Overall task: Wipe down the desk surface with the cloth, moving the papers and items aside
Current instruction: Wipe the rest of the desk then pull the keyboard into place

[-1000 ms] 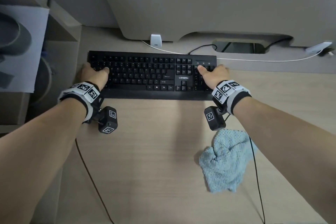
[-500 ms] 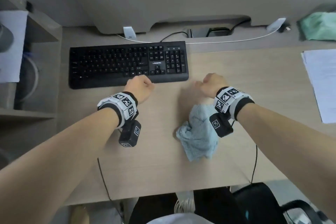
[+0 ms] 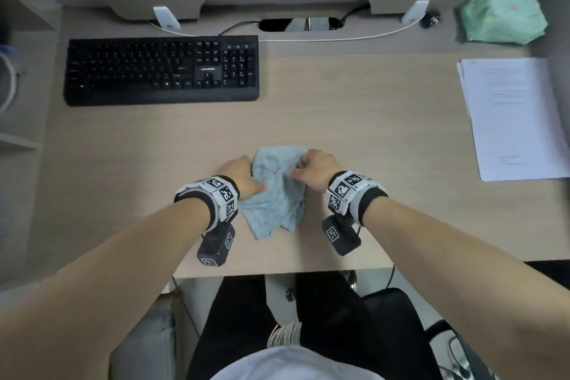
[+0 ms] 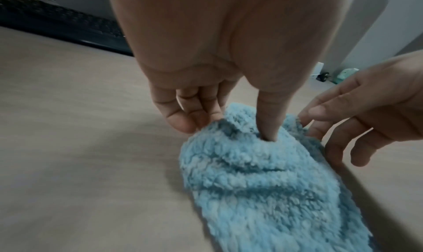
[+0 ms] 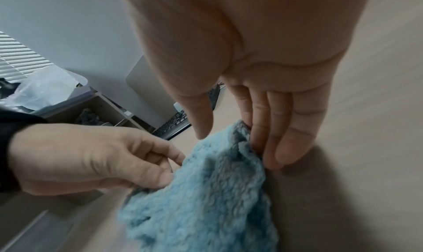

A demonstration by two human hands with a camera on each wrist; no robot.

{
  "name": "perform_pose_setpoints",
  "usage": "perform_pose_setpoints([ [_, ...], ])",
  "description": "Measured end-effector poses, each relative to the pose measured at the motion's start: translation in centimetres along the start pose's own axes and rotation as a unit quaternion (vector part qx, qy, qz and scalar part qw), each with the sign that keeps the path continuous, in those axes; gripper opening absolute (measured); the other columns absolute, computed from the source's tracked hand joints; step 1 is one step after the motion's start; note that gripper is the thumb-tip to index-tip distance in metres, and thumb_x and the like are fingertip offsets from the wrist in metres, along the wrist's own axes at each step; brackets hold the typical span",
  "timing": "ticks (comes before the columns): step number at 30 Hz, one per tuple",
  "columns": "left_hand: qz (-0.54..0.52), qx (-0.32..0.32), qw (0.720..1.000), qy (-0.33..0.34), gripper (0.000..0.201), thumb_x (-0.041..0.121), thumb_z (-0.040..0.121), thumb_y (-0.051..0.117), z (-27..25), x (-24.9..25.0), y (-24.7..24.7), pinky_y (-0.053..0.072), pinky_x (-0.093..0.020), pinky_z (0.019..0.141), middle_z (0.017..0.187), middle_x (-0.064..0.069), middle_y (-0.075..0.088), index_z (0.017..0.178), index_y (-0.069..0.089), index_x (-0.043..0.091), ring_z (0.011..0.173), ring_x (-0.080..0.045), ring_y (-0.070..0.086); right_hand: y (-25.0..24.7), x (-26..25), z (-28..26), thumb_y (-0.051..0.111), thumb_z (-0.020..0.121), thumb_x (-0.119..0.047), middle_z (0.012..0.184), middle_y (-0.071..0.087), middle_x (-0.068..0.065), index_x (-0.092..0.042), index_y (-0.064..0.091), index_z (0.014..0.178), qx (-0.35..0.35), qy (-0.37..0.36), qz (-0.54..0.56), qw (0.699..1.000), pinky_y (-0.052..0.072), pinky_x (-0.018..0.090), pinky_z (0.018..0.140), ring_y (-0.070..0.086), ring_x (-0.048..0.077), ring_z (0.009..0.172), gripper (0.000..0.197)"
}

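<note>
**Cloth gathered at both edges before the wipe**

The blue cloth lies crumpled on the desk near the front edge, taken up between the two hands. Its left edge is pinched by the left hand: in the left wrist view the thumb is pressed down into the fleece while the curled fingers close on the fold from the far side. Its right edge is nipped by the right hand, thumb against bent fingers. The grip looks meant to spread or fold the cloth into a usable pad.

Beyond the left fingers, well apart, the keyboard is set back toward the partition, probably to free the middle of the desk. Far past the right fingers the papers rest at the desk's edge, with a green bundle behind them.
</note>
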State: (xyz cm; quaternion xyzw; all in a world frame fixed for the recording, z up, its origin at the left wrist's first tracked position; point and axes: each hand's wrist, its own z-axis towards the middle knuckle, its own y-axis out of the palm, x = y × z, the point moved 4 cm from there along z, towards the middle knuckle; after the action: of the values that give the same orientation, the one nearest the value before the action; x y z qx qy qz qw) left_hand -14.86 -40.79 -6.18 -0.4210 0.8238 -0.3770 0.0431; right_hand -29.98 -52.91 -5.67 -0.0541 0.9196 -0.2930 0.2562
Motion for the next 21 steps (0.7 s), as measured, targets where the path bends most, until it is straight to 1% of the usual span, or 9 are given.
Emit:
perform_pose_setpoints([
  [3, -0.021, 0.015, 1.000, -0.014, 0.023, 0.024, 0.087, 0.063, -1.5, -0.2, 0.9, 0.052, -0.035, 0.086, 0.111, -0.008, 0.067, 0.108, 0.065, 0.014, 0.099, -0.028, 0.063, 2.0, -0.9, -0.6, 0.072, 0.083, -0.040, 0.079, 0.060, -0.001, -0.018, 0.053, 0.082, -0.043, -0.024, 0.039, 0.998, 0.047, 0.028, 0.056, 0.060, 0.018, 0.070, 0.029],
  [5, -0.066, 0.033, 0.997, -0.022, 0.011, 0.016, 0.087, 0.056, -2.8, -0.9, 1.1, 0.050, -0.030, 0.080, 0.099, -0.007, 0.070, 0.091, 0.066, 0.017, 0.091, -0.027, 0.065, 3.5, -1.9, -1.0, 0.075, 0.081, -0.035, 0.092, 0.065, 0.003, -0.017, 0.057, 0.097, -0.073, -0.035, 0.053, 0.995, 0.059, 0.038, 0.070, 0.067, 0.022, 0.078, 0.031],
  [7, -0.112, 0.044, 0.992, -0.029, 0.013, 0.011, 0.086, 0.055, -4.1, -2.4, 1.3, 0.049, -0.028, 0.076, 0.088, -0.005, 0.069, 0.079, 0.063, 0.018, 0.084, -0.026, 0.065, 4.9, -3.6, -1.4, 0.075, 0.080, -0.031, 0.104, 0.065, 0.005, -0.016, 0.054, 0.114, -0.089, -0.059, 0.036, 0.994, 0.058, 0.043, 0.081, 0.066, 0.025, 0.089, 0.043],
  [10, -0.171, 0.052, 0.983, -0.050, 0.021, 0.005, 0.084, 0.051, -5.4, -6.0, 1.2, 0.046, -0.027, 0.068, 0.075, 0.002, 0.062, 0.070, 0.055, 0.020, 0.078, -0.024, 0.061, 7.0, -7.1, -2.1, 0.073, 0.079, -0.036, 0.120, 0.058, 0.006, -0.016, 0.041, 0.134, -0.125, -0.110, -0.054, 0.985, 0.053, 0.039, 0.087, 0.059, 0.025, 0.104, 0.067],
  [13, -0.260, 0.045, 0.962, -0.078, 0.023, 0.004, 0.087, 0.049, -5.8, -9.8, 1.3, 0.053, -0.030, 0.059, 0.081, -0.003, 0.064, 0.072, 0.055, 0.021, 0.081, -0.024, 0.065, 10.6, -9.4, -2.8, 0.074, 0.072, -0.048, 0.136, 0.040, 0.010, -0.018, 0.024, 0.147, -0.136, -0.157, -0.219, 0.953, 0.050, 0.043, 0.095, 0.050, 0.032, 0.119, 0.094],
  [14, -0.286, 0.042, 0.953, -0.086, 0.023, 0.004, 0.087, 0.049, -5.9, -10.8, 1.3, 0.056, -0.033, 0.058, 0.086, -0.006, 0.065, 0.073, 0.056, 0.021, 0.084, -0.024, 0.067, 11.7, -9.9, -3.1, 0.073, 0.074, -0.046, 0.139, 0.035, 0.012, -0.019, 0.021, 0.148, -0.119, -0.173, -0.272, 0.939, 0.050, 0.044, 0.095, 0.049, 0.034, 0.120, 0.095],
  [16, -0.324, 0.051, 0.940, -0.091, 0.022, 0.004, 0.088, 0.050, -6.4, -13.4, 1.0, 0.060, -0.042, 0.067, 0.091, -0.012, 0.068, 0.073, 0.055, 0.020, 0.086, -0.027, 0.067, 13.9, -11.4, -3.4, 0.068, 0.082, -0.038, 0.144, 0.030, 0.015, -0.018, 0.018, 0.150, -0.089, -0.195, -0.337, 0.917, 0.050, 0.044, 0.095, 0.048, 0.037, 0.121, 0.088],
  [18, -0.346, 0.070, 0.932, -0.086, 0.021, 0.003, 0.085, 0.052, -6.8, -15.7, 0.5, 0.057, -0.046, 0.072, 0.084, -0.016, 0.070, 0.070, 0.053, 0.018, 0.080, -0.031, 0.067, 14.5, -12.7, -3.2, 0.063, 0.086, -0.031, 0.144, 0.032, 0.015, -0.018, 0.019, 0.151, -0.069, -0.192, -0.330, 0.922, 0.048, 0.042, 0.096, 0.050, 0.037, 0.121, 0.080],
  [21, -0.367, 0.114, 0.915, -0.122, 0.017, 0.010, 0.080, 0.057, -8.2, -21.6, -0.4, 0.056, -0.038, 0.073, 0.075, -0.011, 0.072, 0.065, 0.056, 0.017, 0.076, -0.031, 0.068, 15.3, -16.8, -2.0, 0.064, 0.087, -0.030, 0.137, 0.042, 0.011, -0.018, 0.031, 0.147, -0.046, -0.190, -0.255, 0.947, 0.048, 0.039, 0.093, 0.056, 0.033, 0.114, 0.069],
])
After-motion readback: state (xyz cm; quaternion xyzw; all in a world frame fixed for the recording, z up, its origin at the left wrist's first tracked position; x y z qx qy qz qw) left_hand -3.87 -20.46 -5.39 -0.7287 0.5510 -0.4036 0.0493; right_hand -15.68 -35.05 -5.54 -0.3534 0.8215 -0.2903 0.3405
